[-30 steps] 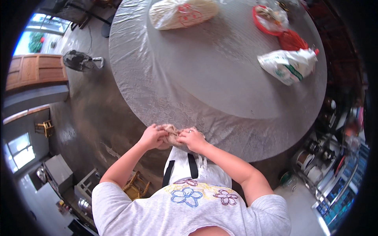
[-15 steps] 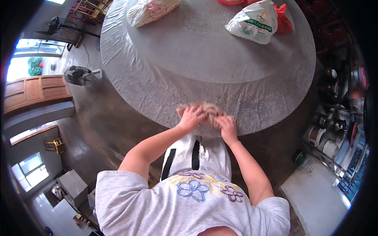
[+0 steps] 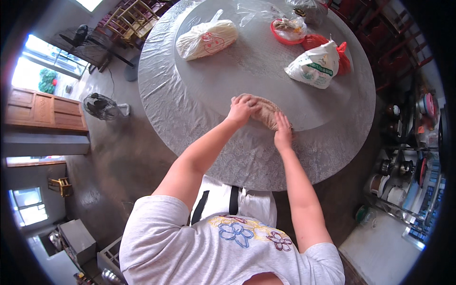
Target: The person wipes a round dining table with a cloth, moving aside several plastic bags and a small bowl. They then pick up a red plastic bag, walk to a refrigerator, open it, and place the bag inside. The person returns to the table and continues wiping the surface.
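Note:
A folded brown cloth (image 3: 267, 114) lies across the near edge of the round raised centre (image 3: 213, 90) of the table. My left hand (image 3: 243, 110) is closed over its left end, with the fingers bent onto it. At the other end my right hand (image 3: 283, 132) grips the cloth, its fingers fairly straight over the top and pressed close together. The cloth is bunched into a long roll between both hands. Its underside is hidden. Both arms reach forward over the table's near rim.
A grey patterned tablecloth (image 3: 228, 164) covers the round table. On the raised centre stand a tied clear bag (image 3: 209, 40), a white bag (image 3: 311, 69), a red bag (image 3: 344, 61) and a red bowl (image 3: 285, 39). A floor fan (image 3: 99, 106) stands left; a metal rack (image 3: 403, 180) stands right.
Both hands and the cloth have moved forward, from near the table's front rim to the edge of the raised centre. My view has shifted, showing more of the table's far side.

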The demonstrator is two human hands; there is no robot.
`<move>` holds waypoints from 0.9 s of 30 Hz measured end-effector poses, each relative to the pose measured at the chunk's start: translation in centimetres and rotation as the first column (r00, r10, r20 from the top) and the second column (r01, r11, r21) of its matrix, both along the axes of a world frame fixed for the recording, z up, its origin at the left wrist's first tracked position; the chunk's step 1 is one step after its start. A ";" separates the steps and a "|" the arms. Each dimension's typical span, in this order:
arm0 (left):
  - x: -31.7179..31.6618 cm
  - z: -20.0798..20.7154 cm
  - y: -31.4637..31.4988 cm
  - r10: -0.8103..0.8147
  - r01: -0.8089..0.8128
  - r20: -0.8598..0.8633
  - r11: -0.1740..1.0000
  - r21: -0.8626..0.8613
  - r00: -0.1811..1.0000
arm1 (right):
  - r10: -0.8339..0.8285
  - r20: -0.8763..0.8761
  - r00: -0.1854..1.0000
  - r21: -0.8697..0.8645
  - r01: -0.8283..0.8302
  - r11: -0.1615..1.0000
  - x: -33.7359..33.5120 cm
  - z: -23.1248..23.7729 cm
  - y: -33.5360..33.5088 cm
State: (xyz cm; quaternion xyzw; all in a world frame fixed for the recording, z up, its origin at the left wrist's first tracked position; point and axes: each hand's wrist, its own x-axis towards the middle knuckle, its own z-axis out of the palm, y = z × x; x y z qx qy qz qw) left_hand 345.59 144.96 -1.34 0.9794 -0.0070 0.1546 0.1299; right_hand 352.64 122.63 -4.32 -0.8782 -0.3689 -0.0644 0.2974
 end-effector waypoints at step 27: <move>-26.4 -5.0 21.4 0.034 -0.060 -0.141 0.980 -0.189 0.989 | 0.146 -0.190 0.971 -0.240 -0.190 0.952 -26.2 0.5 21.5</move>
